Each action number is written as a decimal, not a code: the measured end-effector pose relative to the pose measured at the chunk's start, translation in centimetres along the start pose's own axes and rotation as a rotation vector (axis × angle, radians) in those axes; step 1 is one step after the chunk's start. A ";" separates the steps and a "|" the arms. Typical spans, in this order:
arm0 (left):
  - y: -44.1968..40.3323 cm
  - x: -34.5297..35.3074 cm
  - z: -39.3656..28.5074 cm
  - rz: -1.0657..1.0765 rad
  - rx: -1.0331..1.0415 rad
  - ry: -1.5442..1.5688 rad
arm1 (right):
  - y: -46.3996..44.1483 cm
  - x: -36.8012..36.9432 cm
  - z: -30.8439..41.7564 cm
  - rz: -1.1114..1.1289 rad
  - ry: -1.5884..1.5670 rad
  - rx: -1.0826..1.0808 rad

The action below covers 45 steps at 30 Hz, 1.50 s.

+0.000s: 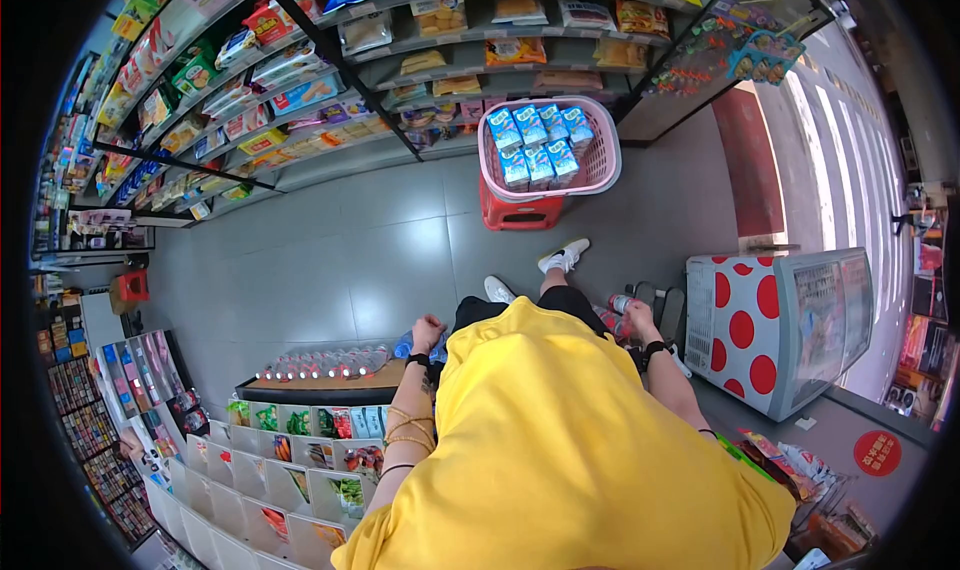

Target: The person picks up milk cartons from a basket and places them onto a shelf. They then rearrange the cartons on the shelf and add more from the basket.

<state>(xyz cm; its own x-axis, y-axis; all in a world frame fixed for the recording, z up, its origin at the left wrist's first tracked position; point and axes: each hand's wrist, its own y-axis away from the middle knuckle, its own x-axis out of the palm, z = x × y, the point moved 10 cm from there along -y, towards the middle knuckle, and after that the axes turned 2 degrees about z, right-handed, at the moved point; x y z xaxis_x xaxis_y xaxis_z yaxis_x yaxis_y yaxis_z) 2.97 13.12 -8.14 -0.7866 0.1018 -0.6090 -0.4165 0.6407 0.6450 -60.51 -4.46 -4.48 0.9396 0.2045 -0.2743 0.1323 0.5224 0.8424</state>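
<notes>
My right hand (638,320) is wrapped around a small bottle (621,303) with a reddish label, out beside my right thigh. My left hand (429,333) is closed on my other side, above blue-labelled bottles (404,346) at the end of a low shelf. Whether anything is inside its fingers is hidden. In front of my feet, a pink plastic basket (607,135) rests on a red stool (520,212). Several blue-and-white drink cartons (528,135) stand in it in rows.
Snack shelves (420,70) run along the far wall and the left. Beside my left arm, clear bottles (330,363) lie on a wooden shelf above white bins (265,485) of packets. A chest freezer (745,335) with red dots stands at right. Grey tiled floor (390,240) lies ahead.
</notes>
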 end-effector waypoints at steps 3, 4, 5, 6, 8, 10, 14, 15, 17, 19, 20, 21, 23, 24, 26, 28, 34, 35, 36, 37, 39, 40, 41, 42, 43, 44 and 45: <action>-2.1 0.8 3.8 -0.049 -0.057 0.122 | -0.8 0.8 1.9 0.001 0.037 -0.064; -1.9 0.8 4.1 -0.035 -0.088 0.153 | -1.2 1.1 2.1 -0.003 0.036 -0.080; -1.6 1.1 3.9 -0.016 -0.092 0.131 | -1.4 1.2 2.3 -0.007 0.033 -0.096; -1.4 1.1 3.2 -0.001 -0.092 0.107 | -1.6 1.2 2.6 -0.007 0.034 -0.100; -1.3 1.7 3.0 0.054 -0.076 0.110 | -1.4 1.3 2.6 -0.009 0.030 -0.107; -1.5 2.5 3.0 0.079 -0.058 0.112 | -0.7 1.2 2.1 -0.018 0.019 -0.070; -1.4 2.7 2.8 0.105 -0.086 0.086 | -0.3 0.8 -0.2 -0.017 -0.003 -0.029; -1.6 3.0 3.4 0.105 -0.106 0.080 | -0.2 0.6 -0.8 -0.018 -0.010 -0.021; -2.0 3.6 4.1 0.122 -0.125 0.080 | 0.3 0.1 -2.2 -0.014 -0.016 0.003; -1.8 3.7 3.4 0.137 -0.134 0.080 | 0.9 -0.2 -2.7 -0.018 -0.013 0.021; -1.2 3.4 2.6 0.146 -0.136 0.077 | 1.3 -0.5 -3.1 -0.025 -0.007 0.030; -1.1 3.3 2.4 0.153 -0.135 0.073 | 1.3 -0.6 -3.5 -0.031 -0.003 0.037; -1.4 3.3 1.7 0.160 -0.118 0.074 | 1.2 -1.0 -4.1 -0.030 -0.015 0.040; -1.6 3.6 1.7 0.166 -0.110 0.076 | 1.3 -1.2 -4.3 -0.031 -0.021 0.043; -2.3 4.2 2.0 0.189 -0.108 0.103 | 1.4 -1.5 -4.5 -0.035 -0.024 0.041; -3.6 4.9 3.1 0.188 -0.109 0.126 | 1.7 -1.3 -3.9 -0.041 -0.033 0.040; -3.7 4.1 0.9 0.148 -0.046 0.103 | 2.4 -1.0 -2.2 -0.051 -0.117 -0.010; -4.0 4.6 1.5 0.144 -0.005 0.131 | 2.4 -0.7 -2.5 -0.040 -0.140 -0.030; -3.6 4.0 0.6 0.156 0.035 0.100 | 2.0 -0.8 -2.5 -0.037 -0.166 -0.062; -2.7 3.5 -0.8 0.171 0.083 0.074 | 2.0 -0.9 -2.2 -0.025 -0.080 -0.100; -1.5 2.7 -2.7 0.161 0.168 -0.003 | 2.7 -1.5 -1.3 -0.128 0.004 -0.175; -2.1 3.6 -1.8 0.221 0.165 0.042 | 4.7 -1.4 -0.4 -0.159 -0.047 -0.065; -3.2 4.5 -0.8 0.217 0.236 0.019 | 4.1 -1.7 -0.8 -0.151 -0.024 -0.113; -3.4 4.8 -0.7 0.250 0.237 0.014 | 2.7 -1.8 -2.1 -0.145 -0.046 -0.115; -3.2 4.0 -0.8 0.180 0.174 0.010 | 1.8 -1.7 -3.2 -0.130 -0.069 -0.108; -4.9 5.1 1.3 0.183 0.131 0.085 | 2.3 -2.1 -2.9 -0.144 -0.051 -0.090; -6.1 5.8 2.1 0.191 0.106 0.159 | 3.1 -2.2 -2.5 -0.148 -0.029 -0.066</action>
<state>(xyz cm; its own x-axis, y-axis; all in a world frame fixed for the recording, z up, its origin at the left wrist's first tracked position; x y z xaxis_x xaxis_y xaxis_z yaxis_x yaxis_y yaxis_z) 1.92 11.42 -16.57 -0.9115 0.1132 -0.3955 -0.2103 0.6982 0.6844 -62.90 -1.21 -2.38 0.9202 0.0974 -0.3791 0.2503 0.5983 0.7612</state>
